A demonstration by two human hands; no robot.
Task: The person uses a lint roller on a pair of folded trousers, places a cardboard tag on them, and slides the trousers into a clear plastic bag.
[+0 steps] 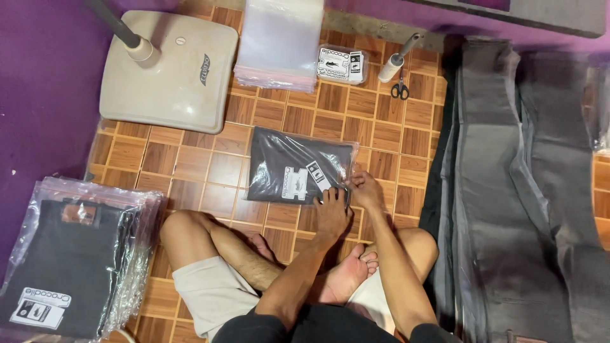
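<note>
home packing spot | parquet floor (190, 165) | stacked bagged garments (70, 260) | fan base (168, 70)

A single head-worn camera looks almost straight down from above the seated person onto the brown wood-patterned tile floor (190, 165). The person's crossed legs enter from six o'clock, and the view faces toward twelve o'clock. It sits fairly near, taking in the floor from the square beige plastic fan base (168, 70) at eleven o'clock to the long dark grey folded fabric stack (508, 190) at three o'clock.
</note>
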